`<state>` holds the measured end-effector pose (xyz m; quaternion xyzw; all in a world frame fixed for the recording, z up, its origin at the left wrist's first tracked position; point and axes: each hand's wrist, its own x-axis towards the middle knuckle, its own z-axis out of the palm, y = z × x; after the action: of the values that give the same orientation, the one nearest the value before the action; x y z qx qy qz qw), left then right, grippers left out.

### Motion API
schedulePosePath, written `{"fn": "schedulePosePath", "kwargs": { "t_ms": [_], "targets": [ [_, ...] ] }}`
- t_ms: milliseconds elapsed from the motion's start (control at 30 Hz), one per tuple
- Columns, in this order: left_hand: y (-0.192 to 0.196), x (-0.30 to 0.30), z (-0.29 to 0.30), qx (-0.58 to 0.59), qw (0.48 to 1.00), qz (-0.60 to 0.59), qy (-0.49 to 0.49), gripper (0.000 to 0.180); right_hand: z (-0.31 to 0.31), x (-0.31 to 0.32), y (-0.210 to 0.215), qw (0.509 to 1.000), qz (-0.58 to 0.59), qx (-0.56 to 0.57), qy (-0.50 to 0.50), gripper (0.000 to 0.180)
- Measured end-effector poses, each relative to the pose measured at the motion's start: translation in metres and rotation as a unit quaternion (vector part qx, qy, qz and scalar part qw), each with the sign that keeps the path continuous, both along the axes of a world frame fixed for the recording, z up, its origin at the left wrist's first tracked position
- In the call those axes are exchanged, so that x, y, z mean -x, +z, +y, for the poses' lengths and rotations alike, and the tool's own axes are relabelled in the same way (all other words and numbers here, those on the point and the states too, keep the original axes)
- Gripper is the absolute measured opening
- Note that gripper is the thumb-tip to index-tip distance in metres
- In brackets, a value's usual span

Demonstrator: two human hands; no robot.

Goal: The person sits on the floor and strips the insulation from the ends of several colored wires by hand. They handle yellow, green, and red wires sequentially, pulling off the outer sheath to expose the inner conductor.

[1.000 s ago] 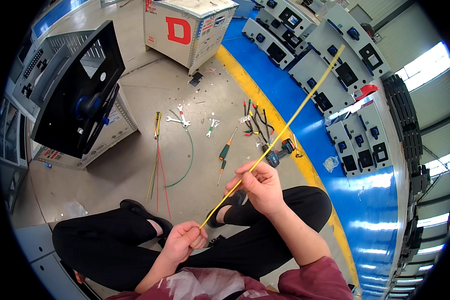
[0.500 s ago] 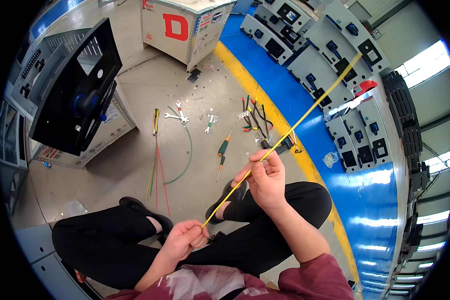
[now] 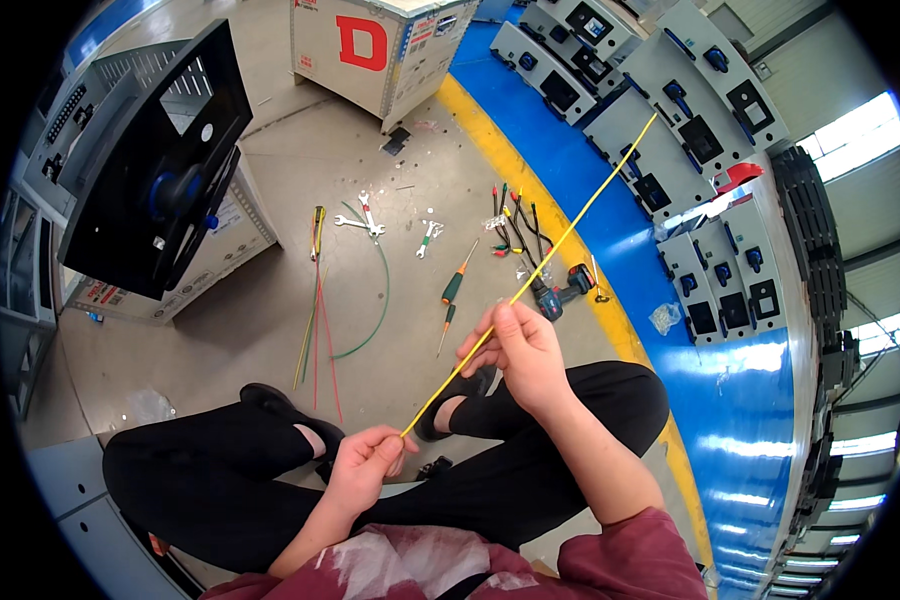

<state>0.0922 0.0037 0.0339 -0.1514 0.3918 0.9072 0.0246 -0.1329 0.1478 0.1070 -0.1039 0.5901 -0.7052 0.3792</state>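
A long yellow wire (image 3: 582, 217) runs slantwise between my hands and on toward the upper right. Its lower end sits pinched between the thumb and fingers of my left hand (image 3: 370, 464), low in front of me. Further up the wire, my right hand (image 3: 523, 350) grips it between thumb and forefinger, the other fingers curled loosely below. Past my right hand the free length reaches out over the blue floor strip. Beyond my hands lie two screwdrivers with green handles, the larger screwdriver (image 3: 454, 288) pointing away.
Red, green and yellow wires (image 3: 318, 345) lie left of centre near several wrenches (image 3: 368, 222). Pliers (image 3: 515, 225) and a cordless drill (image 3: 562, 292) rest to the right. A black-doored cabinet (image 3: 130, 200) stands left, a wooden crate (image 3: 370, 60) ahead, grey panels (image 3: 705, 90) far right.
The wire's far end has swung left and slightly down. My right hand has dropped a little, and the drill now shows more fully. Both hands keep hold of the wire.
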Motion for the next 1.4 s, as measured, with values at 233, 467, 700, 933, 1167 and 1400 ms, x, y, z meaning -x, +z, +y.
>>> {"fn": "schedulePosePath", "kwargs": {
  "t_ms": [233,467,700,933,1167,1400],
  "targets": [
    [0.012,0.007,0.002,0.362,0.929,-0.063,0.047,0.018,-0.016,-0.036,-0.019,0.992,-0.032,-0.055,0.109,0.036],
    [0.010,0.010,-0.003,0.575,0.815,-0.010,0.078,0.010,-0.023,-0.052,-0.032,0.994,-0.070,-0.031,0.081,0.043],
    [0.007,0.013,-0.006,0.621,0.781,0.003,0.063,0.010,-0.024,-0.060,-0.041,0.997,-0.072,-0.030,0.016,0.034],
    [0.010,0.012,-0.004,0.588,0.806,0.000,0.070,0.011,-0.020,-0.049,-0.051,0.991,-0.133,0.004,0.007,0.025],
    [0.011,0.008,-0.004,0.542,0.838,-0.018,0.066,0.012,-0.016,-0.043,-0.046,0.993,-0.116,0.016,0.003,0.026],
    [0.012,0.001,-0.004,0.295,0.951,-0.087,0.009,0.019,-0.010,-0.015,-0.019,0.993,-0.093,0.053,-0.044,0.033]
  ]
}}
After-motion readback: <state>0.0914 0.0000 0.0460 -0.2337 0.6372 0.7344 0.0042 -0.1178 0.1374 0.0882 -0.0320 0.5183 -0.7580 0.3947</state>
